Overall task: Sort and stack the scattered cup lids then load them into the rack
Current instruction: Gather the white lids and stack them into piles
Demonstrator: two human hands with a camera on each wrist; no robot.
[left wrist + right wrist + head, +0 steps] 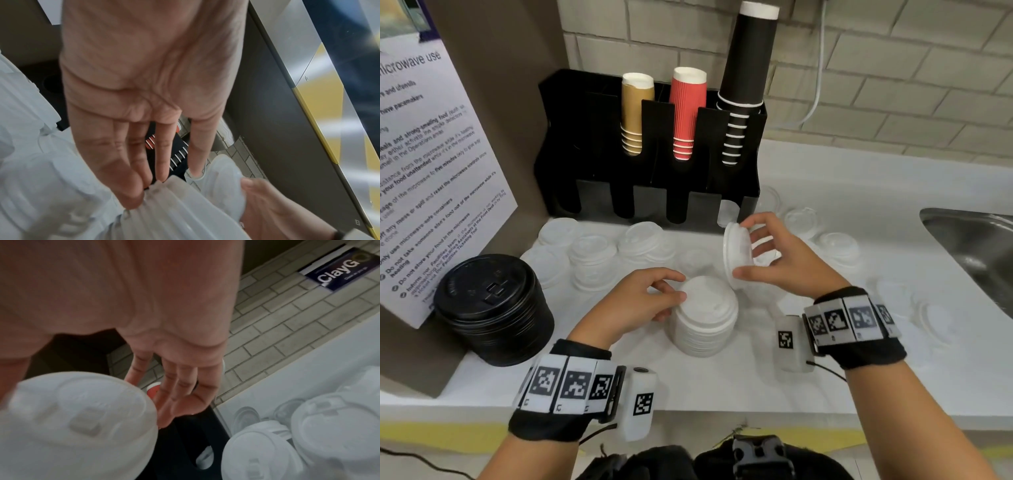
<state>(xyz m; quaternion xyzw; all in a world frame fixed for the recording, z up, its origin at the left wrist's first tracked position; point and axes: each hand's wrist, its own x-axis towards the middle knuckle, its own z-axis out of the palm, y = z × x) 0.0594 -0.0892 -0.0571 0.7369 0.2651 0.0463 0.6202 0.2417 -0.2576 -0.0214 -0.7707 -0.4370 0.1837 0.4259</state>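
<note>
A tall stack of white lids stands on the counter in front of me. My left hand holds its top, thumb on the upper lid and fingers down the side; the left wrist view shows the fingertips on the rim of that stack. My right hand grips a short stack of white lids turned on edge, just above and right of the tall stack. In the right wrist view these held lids fill the lower left. The black rack stands behind, holding cups.
A stack of black lids sits at the left by a notice board. Translucent lid stacks stand before the rack, and loose clear lids lie to the right. A steel sink is at the far right.
</note>
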